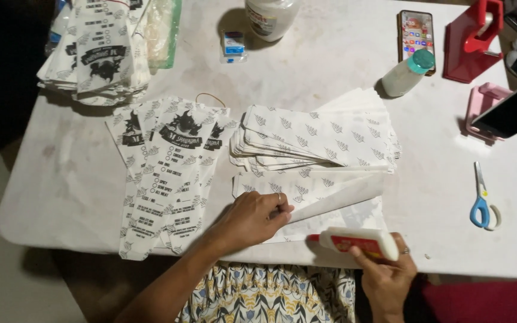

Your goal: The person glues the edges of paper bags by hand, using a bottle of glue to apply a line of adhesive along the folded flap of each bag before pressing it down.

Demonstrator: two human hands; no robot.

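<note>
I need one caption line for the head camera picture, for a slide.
Left hand presses a folded paper sheet on the white table; right hand holds a glue bottle.

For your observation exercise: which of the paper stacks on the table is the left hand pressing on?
The left hand presses the folded patterned paper sheet nearest the table edge, not the other stacks.
</note>
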